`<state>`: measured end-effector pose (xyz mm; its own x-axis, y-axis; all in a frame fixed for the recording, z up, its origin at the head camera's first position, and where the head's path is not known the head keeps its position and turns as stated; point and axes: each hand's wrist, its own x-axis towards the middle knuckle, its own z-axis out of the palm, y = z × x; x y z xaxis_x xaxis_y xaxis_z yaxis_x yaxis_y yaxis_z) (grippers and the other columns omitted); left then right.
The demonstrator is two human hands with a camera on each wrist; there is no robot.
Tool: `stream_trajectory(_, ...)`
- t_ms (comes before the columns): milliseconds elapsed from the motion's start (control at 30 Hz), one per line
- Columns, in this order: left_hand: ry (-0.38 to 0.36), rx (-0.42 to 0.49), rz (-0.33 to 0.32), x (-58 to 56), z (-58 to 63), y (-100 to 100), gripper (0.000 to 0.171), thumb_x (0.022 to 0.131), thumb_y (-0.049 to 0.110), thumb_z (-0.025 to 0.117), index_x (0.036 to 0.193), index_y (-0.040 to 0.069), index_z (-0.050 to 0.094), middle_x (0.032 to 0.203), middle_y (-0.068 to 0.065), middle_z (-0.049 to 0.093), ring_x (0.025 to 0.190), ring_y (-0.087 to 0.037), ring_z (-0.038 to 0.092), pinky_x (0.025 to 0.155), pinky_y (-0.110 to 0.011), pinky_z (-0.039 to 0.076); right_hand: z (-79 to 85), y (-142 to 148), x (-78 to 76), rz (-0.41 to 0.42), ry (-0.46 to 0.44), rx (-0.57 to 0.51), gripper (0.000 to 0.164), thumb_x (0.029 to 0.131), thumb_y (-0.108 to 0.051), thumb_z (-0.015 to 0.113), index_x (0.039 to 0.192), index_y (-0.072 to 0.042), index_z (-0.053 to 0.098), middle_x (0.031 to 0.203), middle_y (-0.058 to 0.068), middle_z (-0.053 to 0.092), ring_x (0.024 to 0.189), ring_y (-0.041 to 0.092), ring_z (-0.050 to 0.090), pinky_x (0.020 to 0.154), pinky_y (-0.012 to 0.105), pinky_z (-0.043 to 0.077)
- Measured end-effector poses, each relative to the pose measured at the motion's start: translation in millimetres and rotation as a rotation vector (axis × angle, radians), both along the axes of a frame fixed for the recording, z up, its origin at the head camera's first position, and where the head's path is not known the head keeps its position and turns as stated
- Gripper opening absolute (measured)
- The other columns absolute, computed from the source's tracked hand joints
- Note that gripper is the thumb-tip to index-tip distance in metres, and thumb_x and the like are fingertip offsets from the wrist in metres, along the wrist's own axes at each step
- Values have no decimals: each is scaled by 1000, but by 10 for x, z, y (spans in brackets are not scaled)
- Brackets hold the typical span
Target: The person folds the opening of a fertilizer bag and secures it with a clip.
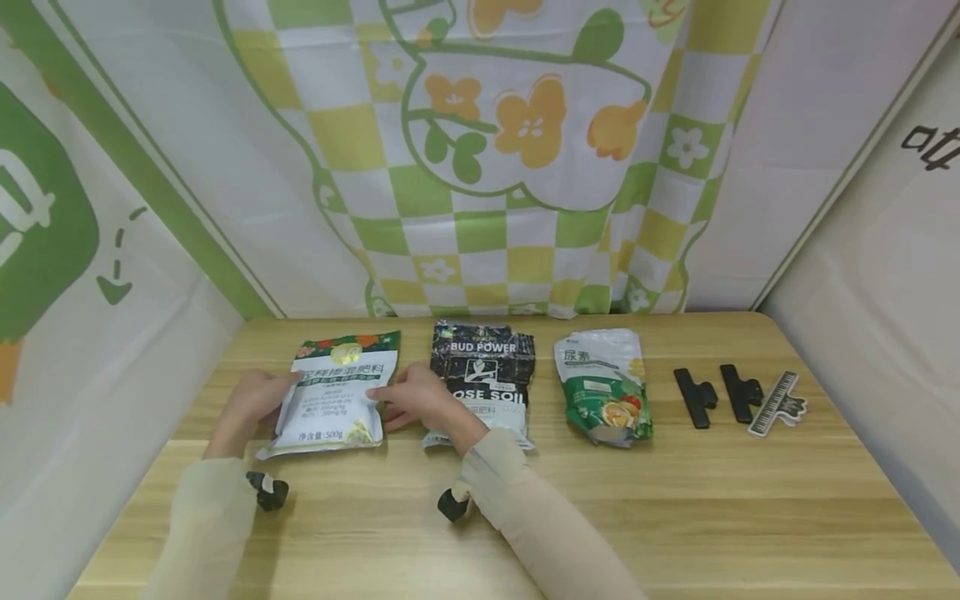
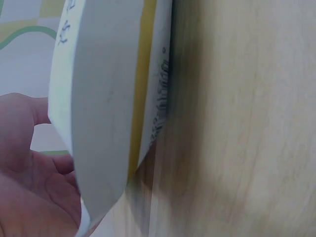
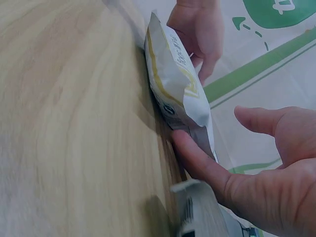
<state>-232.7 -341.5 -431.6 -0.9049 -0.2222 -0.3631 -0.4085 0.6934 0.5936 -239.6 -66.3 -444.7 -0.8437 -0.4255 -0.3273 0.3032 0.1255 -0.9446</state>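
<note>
A white and green fertilizer bag (image 1: 330,408) lies on the left of the table between the two hands. At its left side is my left hand (image 1: 258,400), thumb over the bag's edge and fingers partly hidden behind it in the left wrist view. My right hand (image 1: 420,396) reaches the bag's right side; in the right wrist view its index finger (image 3: 197,155) touches the low edge, while the thumb (image 3: 256,121) stands apart above. Just right, partly behind the right forearm, lies a black and white "BUD POWER" soil bag (image 1: 480,358).
A white and green bag (image 1: 600,383) with fruit pictures lies further right. Beyond it are two black clips (image 1: 697,400) and a clip with a piano-key pattern (image 1: 776,404). A patterned cloth (image 1: 525,250) hangs behind the wooden table (image 1: 675,517).
</note>
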Motion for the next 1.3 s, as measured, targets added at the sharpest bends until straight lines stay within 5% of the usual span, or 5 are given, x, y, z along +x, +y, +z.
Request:
stream_trajectory(167, -15, -2, 1, -4, -24, 17, 66, 105, 43, 49, 128, -18, 56, 96, -14, 65, 78, -17, 62, 62, -25, 50, 7, -91, 29, -48, -4, 27, 21, 92, -12, 79, 93, 6, 68, 104, 24, 72, 67, 21, 70, 68, 37, 69)
stream_trajectory(367, -25, 14, -13, 33, -57, 33, 56, 105, 45, 50, 112, -10, 62, 83, -6, 62, 68, -14, 59, 58, -27, 48, 34, -173, 74, -125, 4, 94, 17, 90, -9, 80, 92, 3, 69, 84, 13, 70, 65, 21, 69, 70, 40, 69)
stream_trajectory(700, 4, -5, -32, 29, -95, 29, 47, 104, 41, 57, 92, -3, 65, 71, -1, 59, 58, -11, 52, 49, -24, 42, 23, -277, 92, -192, 20, 116, 12, 87, -5, 82, 92, 2, 73, 79, 10, 71, 70, 23, 75, 60, 32, 67)
stream_trajectory(1033, -2, 73, 34, 28, -122, 3, 46, 103, 40, 61, 98, -5, 67, 69, 1, 62, 57, -9, 56, 49, -23, 47, -5, -336, 99, -227, 100, 194, 24, 80, -11, 92, 90, 1, 74, 74, 6, 73, 54, 17, 69, 57, 33, 66)
stream_trajectory(1300, 19, 154, 99, 15, -179, 8, 40, 102, 38, 64, 90, 0, 67, 68, 3, 62, 58, -10, 60, 51, -25, 53, -1, -350, 113, -262, 71, 203, 36, 78, -10, 93, 70, -10, 58, 70, 3, 67, 52, 14, 65, 55, 32, 64)
